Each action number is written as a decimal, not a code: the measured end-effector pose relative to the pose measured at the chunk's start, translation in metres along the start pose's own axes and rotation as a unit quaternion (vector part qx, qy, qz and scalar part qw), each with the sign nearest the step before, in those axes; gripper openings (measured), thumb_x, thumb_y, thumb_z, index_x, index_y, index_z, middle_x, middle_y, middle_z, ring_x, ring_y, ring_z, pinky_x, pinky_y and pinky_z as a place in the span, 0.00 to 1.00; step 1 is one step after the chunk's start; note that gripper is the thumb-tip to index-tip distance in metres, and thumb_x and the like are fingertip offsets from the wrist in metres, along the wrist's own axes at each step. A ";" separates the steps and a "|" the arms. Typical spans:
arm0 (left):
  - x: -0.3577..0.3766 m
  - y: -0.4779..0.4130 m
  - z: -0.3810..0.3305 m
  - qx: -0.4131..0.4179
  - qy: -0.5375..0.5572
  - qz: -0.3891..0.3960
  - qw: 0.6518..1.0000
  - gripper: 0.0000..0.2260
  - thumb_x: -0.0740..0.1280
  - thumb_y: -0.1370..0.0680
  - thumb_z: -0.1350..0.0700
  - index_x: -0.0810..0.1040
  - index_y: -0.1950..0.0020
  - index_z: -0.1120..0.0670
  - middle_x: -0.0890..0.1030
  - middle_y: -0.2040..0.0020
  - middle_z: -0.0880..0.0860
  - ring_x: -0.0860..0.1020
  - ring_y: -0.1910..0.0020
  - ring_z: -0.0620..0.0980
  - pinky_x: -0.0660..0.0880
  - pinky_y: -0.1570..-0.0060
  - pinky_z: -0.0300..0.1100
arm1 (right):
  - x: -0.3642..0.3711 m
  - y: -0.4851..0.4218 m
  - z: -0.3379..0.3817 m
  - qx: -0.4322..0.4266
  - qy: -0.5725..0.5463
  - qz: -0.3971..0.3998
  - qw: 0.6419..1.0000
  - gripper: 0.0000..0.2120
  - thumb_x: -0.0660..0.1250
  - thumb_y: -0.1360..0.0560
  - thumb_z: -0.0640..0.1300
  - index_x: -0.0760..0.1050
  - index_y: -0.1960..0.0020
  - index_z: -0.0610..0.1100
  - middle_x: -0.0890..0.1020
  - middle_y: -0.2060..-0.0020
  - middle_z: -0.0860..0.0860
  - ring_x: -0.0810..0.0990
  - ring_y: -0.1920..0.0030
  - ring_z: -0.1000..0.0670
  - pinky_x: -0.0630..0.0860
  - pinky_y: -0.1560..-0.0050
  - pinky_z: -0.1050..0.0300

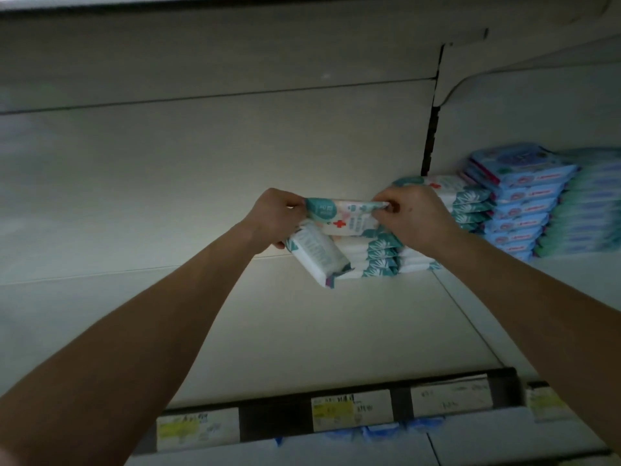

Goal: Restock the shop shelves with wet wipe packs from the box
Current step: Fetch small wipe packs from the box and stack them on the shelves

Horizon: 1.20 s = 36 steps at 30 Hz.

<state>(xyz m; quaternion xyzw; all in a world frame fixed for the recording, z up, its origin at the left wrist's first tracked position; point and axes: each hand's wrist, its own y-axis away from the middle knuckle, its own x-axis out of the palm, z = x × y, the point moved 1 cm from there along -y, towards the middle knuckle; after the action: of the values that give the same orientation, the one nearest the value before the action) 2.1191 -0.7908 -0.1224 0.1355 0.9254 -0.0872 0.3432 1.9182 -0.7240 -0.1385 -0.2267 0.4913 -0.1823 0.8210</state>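
Both my arms reach up to a white shop shelf (302, 314). My left hand (274, 218) grips the left end of a white and teal wet wipe pack (346, 216) with a red cross on it. My right hand (415, 216) pinches its right end. The pack hangs just above a short stack of the same packs (373, 260). Another white and teal pack (317, 258) leans tilted under my left hand, against that stack. A taller stack of the same packs (467, 203) stands behind my right hand. The box is not in view.
Blue wipe packs (519, 203) are stacked at the right, with pale green ones (588, 216) beside them. Price labels (349, 410) line the shelf's front rail. The underside of the shelf above (235, 55) hangs close overhead. Bare shelf lies to the left.
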 end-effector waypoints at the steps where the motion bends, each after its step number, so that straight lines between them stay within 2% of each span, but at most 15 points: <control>1: -0.001 0.000 -0.001 0.000 -0.004 -0.004 1.000 0.13 0.59 0.19 0.60 0.77 0.36 0.58 0.77 0.61 0.51 0.77 0.69 0.46 0.70 0.81 0.33 | -0.001 -0.003 0.001 -0.007 0.053 0.006 0.999 0.09 0.67 0.25 0.39 0.82 0.47 0.40 0.82 0.55 0.42 0.77 0.56 0.46 0.66 0.61 0.58; 5: -0.003 0.000 -0.007 0.013 -0.009 -0.032 0.999 0.13 0.60 0.19 0.60 0.78 0.37 0.59 0.78 0.57 0.54 0.77 0.68 0.48 0.69 0.82 0.33 | -0.002 -0.016 0.021 -0.048 0.220 0.051 0.973 0.15 0.65 0.24 0.44 0.76 0.37 0.46 0.77 0.43 0.45 0.76 0.46 0.44 0.65 0.60 0.58; 8: -0.004 0.001 -0.013 0.023 0.005 -0.063 0.998 0.13 0.60 0.19 0.59 0.79 0.37 0.58 0.80 0.50 0.58 0.77 0.65 0.50 0.69 0.81 0.34 | -0.001 -0.021 0.036 -0.070 0.294 0.084 0.950 0.12 0.63 0.22 0.51 0.77 0.45 0.46 0.79 0.48 0.46 0.77 0.49 0.45 0.64 0.59 0.57; 10: -0.006 0.003 -0.013 0.020 0.022 -0.069 0.997 0.13 0.61 0.19 0.58 0.77 0.36 0.56 0.80 0.47 0.57 0.77 0.64 0.49 0.70 0.81 0.33 | -0.002 -0.023 0.033 -0.058 0.300 0.094 0.948 0.11 0.61 0.21 0.51 0.78 0.50 0.46 0.79 0.52 0.45 0.75 0.48 0.44 0.65 0.54 0.54; 11: -0.008 0.005 -0.012 0.012 0.031 -0.063 0.997 0.14 0.62 0.19 0.58 0.75 0.34 0.54 0.79 0.47 0.56 0.78 0.64 0.48 0.71 0.80 0.33 | -0.003 -0.024 0.027 -0.035 0.248 0.091 0.964 0.11 0.62 0.21 0.50 0.79 0.52 0.45 0.80 0.54 0.44 0.76 0.48 0.44 0.67 0.52 0.54; 13: -0.009 0.010 -0.008 -0.019 0.039 -0.030 0.999 0.19 0.64 0.20 0.58 0.69 0.29 0.52 0.79 0.51 0.54 0.78 0.65 0.47 0.72 0.79 0.34 | -0.006 -0.026 0.015 0.045 0.028 0.084 0.995 0.08 0.65 0.23 0.47 0.80 0.54 0.43 0.82 0.56 0.44 0.80 0.54 0.45 0.74 0.55 0.56; 15: -0.005 0.015 -0.007 -0.042 0.024 0.015 0.999 0.25 0.66 0.21 0.57 0.64 0.25 0.51 0.78 0.55 0.50 0.79 0.65 0.46 0.74 0.77 0.35 | -0.008 -0.024 0.013 0.121 -0.226 0.070 0.964 0.03 0.68 0.24 0.41 0.79 0.52 0.44 0.83 0.55 0.47 0.81 0.59 0.51 0.78 0.58 0.60; 16: -0.002 0.017 -0.007 -0.043 0.017 0.033 0.998 0.26 0.67 0.21 0.56 0.63 0.25 0.50 0.78 0.55 0.50 0.79 0.64 0.46 0.75 0.76 0.35 | -0.008 -0.022 0.014 0.139 -0.299 0.079 0.941 0.04 0.68 0.25 0.38 0.78 0.51 0.45 0.82 0.55 0.49 0.81 0.60 0.54 0.79 0.58 0.62; 21: 0.008 0.015 -0.013 -0.020 0.030 0.049 0.998 0.20 0.69 0.22 0.52 0.73 0.31 0.52 0.81 0.57 0.50 0.81 0.63 0.46 0.81 0.64 0.42 | 0.004 -0.018 0.015 0.154 -0.389 0.139 0.898 0.09 0.69 0.26 0.35 0.77 0.51 0.48 0.83 0.47 0.47 0.82 0.47 0.48 0.77 0.41 0.48; 25: 0.006 0.010 -0.018 -0.011 0.026 0.054 0.998 0.20 0.69 0.23 0.51 0.73 0.32 0.50 0.82 0.58 0.48 0.81 0.67 0.42 0.79 0.71 0.37 | 0.002 -0.015 0.010 0.167 -0.491 0.160 0.840 0.11 0.65 0.24 0.32 0.75 0.47 0.45 0.81 0.44 0.44 0.81 0.45 0.46 0.76 0.40 0.48; 28: 0.000 0.006 -0.027 0.002 -0.023 0.052 0.998 0.17 0.69 0.23 0.50 0.77 0.36 0.52 0.82 0.57 0.49 0.81 0.65 0.44 0.78 0.70 0.37 | 0.001 -0.019 0.007 0.151 -0.511 0.179 0.827 0.14 0.65 0.24 0.32 0.74 0.40 0.42 0.81 0.42 0.44 0.80 0.42 0.45 0.74 0.37 0.45; 30: -0.003 0.003 -0.033 0.013 -0.082 0.047 0.995 0.15 0.68 0.22 0.51 0.78 0.37 0.55 0.82 0.53 0.52 0.82 0.60 0.49 0.78 0.67 0.40 | -0.002 -0.022 0.007 0.143 -0.465 0.197 0.851 0.15 0.67 0.25 0.34 0.74 0.39 0.42 0.82 0.44 0.47 0.81 0.44 0.48 0.75 0.37 0.48; 33: -0.003 -0.004 -0.042 0.044 -0.317 -0.029 0.947 0.14 0.65 0.21 0.50 0.80 0.42 0.57 0.80 0.51 0.55 0.79 0.55 0.54 0.74 0.63 0.42 | -0.018 -0.033 0.010 0.105 -0.272 0.135 0.947 0.16 0.72 0.28 0.39 0.74 0.42 0.45 0.80 0.49 0.52 0.79 0.51 0.56 0.74 0.51 0.73; 34: -0.002 -0.005 -0.045 0.048 -0.388 -0.061 0.918 0.13 0.65 0.21 0.51 0.80 0.43 0.57 0.78 0.53 0.54 0.76 0.56 0.53 0.70 0.61 0.43 | -0.024 -0.037 0.011 0.080 -0.215 0.101 0.968 0.19 0.74 0.29 0.41 0.74 0.40 0.46 0.78 0.49 0.53 0.77 0.49 0.56 0.71 0.55 0.75; 36: 0.003 -0.007 -0.050 0.052 -0.470 -0.094 0.876 0.10 0.64 0.20 0.54 0.79 0.45 0.58 0.75 0.57 0.53 0.73 0.58 0.52 0.68 0.60 0.42 | -0.029 -0.044 0.014 0.012 -0.127 0.079 0.989 0.23 0.74 0.30 0.45 0.73 0.36 0.48 0.79 0.47 0.53 0.75 0.44 0.55 0.72 0.48 0.66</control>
<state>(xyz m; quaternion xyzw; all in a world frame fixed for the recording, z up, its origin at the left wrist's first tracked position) 2.0844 -0.7840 -0.0863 0.0087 0.6580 -0.2203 0.7200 1.9143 -0.7424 -0.0877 -0.1985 0.3975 -0.0922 0.8911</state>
